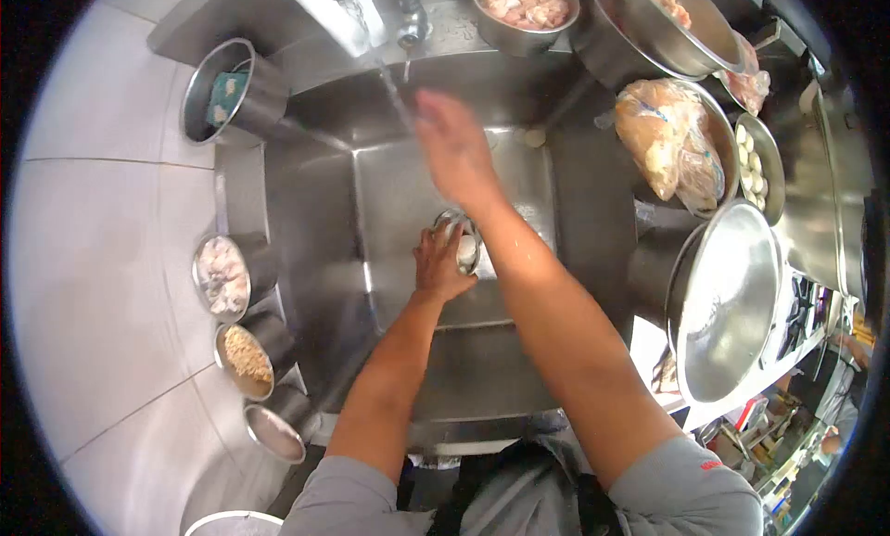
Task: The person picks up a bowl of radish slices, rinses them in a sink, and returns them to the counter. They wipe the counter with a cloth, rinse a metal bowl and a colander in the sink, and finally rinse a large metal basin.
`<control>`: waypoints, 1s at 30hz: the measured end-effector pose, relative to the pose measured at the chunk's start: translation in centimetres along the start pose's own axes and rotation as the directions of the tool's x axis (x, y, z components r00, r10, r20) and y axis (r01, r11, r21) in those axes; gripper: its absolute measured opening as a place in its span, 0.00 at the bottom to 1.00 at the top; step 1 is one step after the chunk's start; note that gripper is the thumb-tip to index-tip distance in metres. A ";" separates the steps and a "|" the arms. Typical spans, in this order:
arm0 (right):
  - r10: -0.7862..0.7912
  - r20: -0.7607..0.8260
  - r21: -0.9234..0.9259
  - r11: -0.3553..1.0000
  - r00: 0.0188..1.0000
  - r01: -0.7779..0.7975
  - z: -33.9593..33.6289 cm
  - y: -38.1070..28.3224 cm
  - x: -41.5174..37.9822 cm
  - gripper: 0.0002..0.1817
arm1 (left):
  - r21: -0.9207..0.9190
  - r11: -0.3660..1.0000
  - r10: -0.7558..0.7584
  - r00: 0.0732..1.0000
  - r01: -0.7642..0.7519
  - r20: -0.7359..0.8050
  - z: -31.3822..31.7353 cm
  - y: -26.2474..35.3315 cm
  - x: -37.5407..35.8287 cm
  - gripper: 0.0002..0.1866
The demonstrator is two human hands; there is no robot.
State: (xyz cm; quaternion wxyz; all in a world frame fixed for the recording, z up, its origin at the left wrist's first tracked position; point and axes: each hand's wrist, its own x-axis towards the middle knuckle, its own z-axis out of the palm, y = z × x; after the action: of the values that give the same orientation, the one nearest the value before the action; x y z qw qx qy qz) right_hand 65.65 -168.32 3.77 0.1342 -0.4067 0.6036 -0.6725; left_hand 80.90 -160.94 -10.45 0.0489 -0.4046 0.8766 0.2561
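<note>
Over the deep metal sink (445, 369), my left hand (442, 262) grips a small round metal bowl (470, 228) by its left side. Something white (466, 250) lies inside the bowl. My right hand (454, 151) is raised farther forward, beside the stream of water (394, 93) that runs from the faucet (411, 26). Its fingers are blurred by motion, and I cannot make out whether they are apart or closed.
Left of the sink stand a metal pot with a green sponge (225, 98) and several small food containers (222, 274). On the right are bagged food (663, 137), white pieces in a dish (751, 165) and a large bowl (732, 304). Meat (524, 3) fills a back bowl.
</note>
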 end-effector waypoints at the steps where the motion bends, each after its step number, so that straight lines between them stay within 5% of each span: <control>1: 0.121 0.029 -0.017 0.993 0.992 -0.120 -1.1 -0.9 -1.9 0.13 | -0.034 0.999 0.028 1.000 -0.028 0.005 -0.9 0.2 -0.7 0.52; 4: 0.359 0.137 -0.130 0.931 0.923 -0.343 -5.6 -2.7 -9.5 0.14 | -0.216 0.975 0.060 0.998 -0.054 0.021 1.5 -2.4 -0.8 0.52; 6: 0.568 0.320 -0.229 0.823 0.758 -0.520 -9.7 -6.8 -12.9 0.17 | -0.262 0.965 0.025 0.999 -0.013 0.040 -0.8 -1.1 -2.3 0.52; 8: 0.552 0.441 -0.344 0.832 0.707 -0.435 -14.1 -12.2 -14.6 0.13 | -0.393 0.913 -0.061 0.987 0.114 0.146 -0.7 -1.8 -2.8 0.50; 10: 0.571 0.608 -0.384 0.819 0.552 -0.426 -19.2 -16.2 -15.8 0.14 | -0.440 0.885 -0.077 0.980 0.151 0.181 -3.0 0.0 -3.9 0.49; 14: 0.576 0.666 -0.444 0.817 0.474 -0.368 -28.5 -21.6 -18.3 0.16 | -0.563 0.793 -0.089 0.959 0.231 0.268 -3.3 0.1 -4.5 0.47; 17: 0.552 0.540 -0.499 0.818 0.635 -0.286 -34.9 -24.4 -20.9 0.17 | -0.575 0.801 -0.068 0.980 0.166 0.187 -3.8 0.7 -5.3 0.46; 19: 0.631 0.427 -0.565 0.745 0.647 -0.353 -38.8 -26.4 -22.0 0.16 | -0.472 0.869 -0.137 0.988 0.151 0.065 -3.3 0.5 -5.9 0.46; 23: 0.683 0.184 -0.646 0.626 0.707 -0.436 -46.6 -28.2 -25.6 0.16 | -0.637 0.581 -0.456 0.851 0.507 0.261 -7.4 3.8 -7.9 0.46; 26: 0.637 0.075 -0.679 0.596 0.767 -0.429 -51.9 -28.7 -28.7 0.14 | -0.587 0.726 -0.370 0.923 0.358 0.105 -8.9 5.3 -9.5 0.47; 28: 0.589 0.022 -0.709 0.579 0.807 -0.403 -56.4 -28.4 -31.6 0.13 | -0.252 0.958 -0.172 0.978 0.139 -0.115 -11.8 9.2 -12.2 0.40; 30: 0.628 0.012 -0.708 0.555 0.778 -0.437 -60.8 -28.3 -33.9 0.14 | -0.223 0.959 -0.232 0.938 0.176 -0.256 -13.4 9.9 -14.5 0.41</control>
State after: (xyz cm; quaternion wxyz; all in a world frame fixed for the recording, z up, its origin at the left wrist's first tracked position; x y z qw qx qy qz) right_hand 52.77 -96.20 20.38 0.2565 -0.3077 0.8743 -0.2742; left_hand 84.90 -152.21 9.46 -0.0892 -0.5286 0.7980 0.2752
